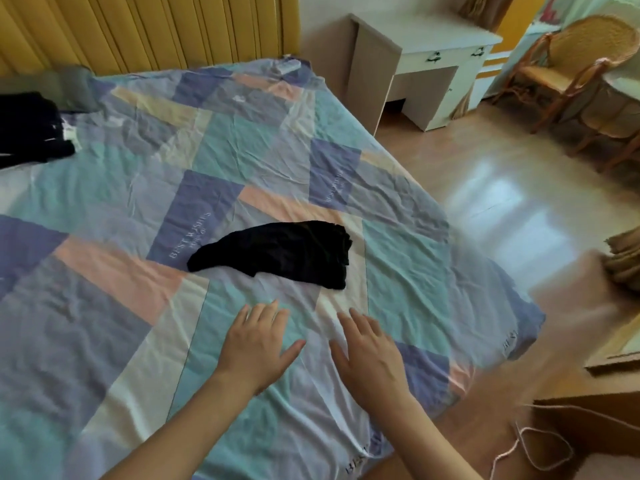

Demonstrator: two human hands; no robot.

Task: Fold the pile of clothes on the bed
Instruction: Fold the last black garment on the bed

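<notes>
On the bed [242, 161] I see a single garment [284, 252] near the middle, just beyond both hands. My left hand [258, 344] lies beside the right hand [367, 358], both empty. A clothes pile [31, 129] sits far left. A desk [426, 64] and chair [571, 64] stand beyond the bed's right side.

A small black garment [282, 252] is laid loosely bunched on the bed [104, 306], just beyond the fingertips of both hands [311, 348] and untouched by them. It is tapered to a narrow point on the left-hand side. A dark pile of clothes [31, 129] is heaped well beyond and to the left of the left hand.
</notes>
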